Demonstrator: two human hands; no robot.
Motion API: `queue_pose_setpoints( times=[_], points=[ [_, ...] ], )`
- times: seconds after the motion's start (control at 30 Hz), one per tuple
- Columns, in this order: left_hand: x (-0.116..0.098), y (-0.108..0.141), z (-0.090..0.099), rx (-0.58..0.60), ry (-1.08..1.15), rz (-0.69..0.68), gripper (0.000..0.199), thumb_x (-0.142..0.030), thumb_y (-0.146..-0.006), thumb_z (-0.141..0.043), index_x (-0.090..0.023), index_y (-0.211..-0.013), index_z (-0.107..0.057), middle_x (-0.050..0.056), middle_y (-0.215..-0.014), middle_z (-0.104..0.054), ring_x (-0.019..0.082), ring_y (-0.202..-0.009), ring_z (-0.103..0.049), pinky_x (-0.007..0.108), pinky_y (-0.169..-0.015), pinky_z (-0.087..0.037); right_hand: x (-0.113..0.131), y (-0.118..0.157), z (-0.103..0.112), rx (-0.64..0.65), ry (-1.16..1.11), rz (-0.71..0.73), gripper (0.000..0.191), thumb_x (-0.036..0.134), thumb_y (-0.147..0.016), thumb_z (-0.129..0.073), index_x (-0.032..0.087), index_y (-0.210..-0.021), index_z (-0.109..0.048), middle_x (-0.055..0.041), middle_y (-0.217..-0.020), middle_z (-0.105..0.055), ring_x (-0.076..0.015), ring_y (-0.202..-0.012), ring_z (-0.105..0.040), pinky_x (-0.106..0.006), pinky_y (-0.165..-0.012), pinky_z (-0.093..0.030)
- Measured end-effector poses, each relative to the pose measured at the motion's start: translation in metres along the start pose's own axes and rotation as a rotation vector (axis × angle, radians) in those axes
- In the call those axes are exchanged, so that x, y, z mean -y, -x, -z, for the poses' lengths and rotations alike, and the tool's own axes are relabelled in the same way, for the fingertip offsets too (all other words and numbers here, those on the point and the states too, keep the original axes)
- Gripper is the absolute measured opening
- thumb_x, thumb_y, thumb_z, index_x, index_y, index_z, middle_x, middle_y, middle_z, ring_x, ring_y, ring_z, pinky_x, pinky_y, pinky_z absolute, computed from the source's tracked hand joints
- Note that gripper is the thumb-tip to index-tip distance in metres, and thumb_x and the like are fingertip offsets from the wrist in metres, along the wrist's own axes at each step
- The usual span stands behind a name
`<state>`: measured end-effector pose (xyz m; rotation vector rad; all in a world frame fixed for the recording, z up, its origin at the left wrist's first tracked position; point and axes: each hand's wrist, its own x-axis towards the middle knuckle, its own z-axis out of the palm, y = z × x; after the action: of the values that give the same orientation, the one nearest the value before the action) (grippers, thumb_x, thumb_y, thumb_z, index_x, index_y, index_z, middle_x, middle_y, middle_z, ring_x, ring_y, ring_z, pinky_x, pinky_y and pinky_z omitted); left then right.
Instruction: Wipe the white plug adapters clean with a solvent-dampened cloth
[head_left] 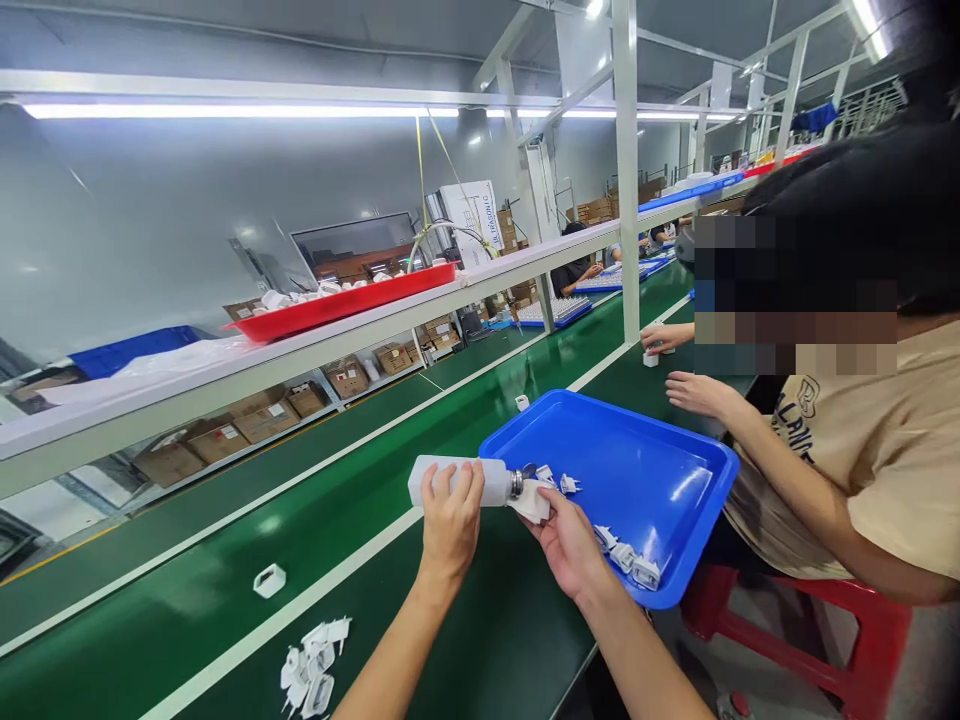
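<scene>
My left hand is wrapped round a white plastic bottle, which lies tilted on its side in the air. Its metal pump top points right, at a white cloth pinched in my right hand. Cap and cloth appear to touch. Just beyond my right hand is a blue tray with several white plug pieces along its near side. Another pile of white plug pieces lies on the green table to the left of my left arm.
A green conveyor belt runs diagonally past, carrying a white housing and a smaller white part. Above it stands a shelf with a red tray and an upright post. At right sits a co-worker, whose hand is beyond the blue tray.
</scene>
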<state>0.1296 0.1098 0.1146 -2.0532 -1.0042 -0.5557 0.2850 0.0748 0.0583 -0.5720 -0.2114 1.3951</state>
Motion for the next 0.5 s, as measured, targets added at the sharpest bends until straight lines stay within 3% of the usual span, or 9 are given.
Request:
queue_pose_setpoints(
  times=[0.5],
  points=[
    [0.0012,-0.0012,0.0073,-0.081,-0.012,-0.032,0.046,0.004,-0.083,-0.053,-0.014,-0.121,-0.072,0.008,-0.109,-0.079,0.032,-0.098,-0.065,0.057,-0.101,-0.047,0.0003,0.0076,-0.0054,0.027,-0.003,0.01,0.017,0.027,-0.097,-0.067,0.014,-0.107,-0.068,-0.0062,-0.111,-0.071,-0.02,-0.098,-0.07,-0.04,-0.086,-0.059]
  ],
)
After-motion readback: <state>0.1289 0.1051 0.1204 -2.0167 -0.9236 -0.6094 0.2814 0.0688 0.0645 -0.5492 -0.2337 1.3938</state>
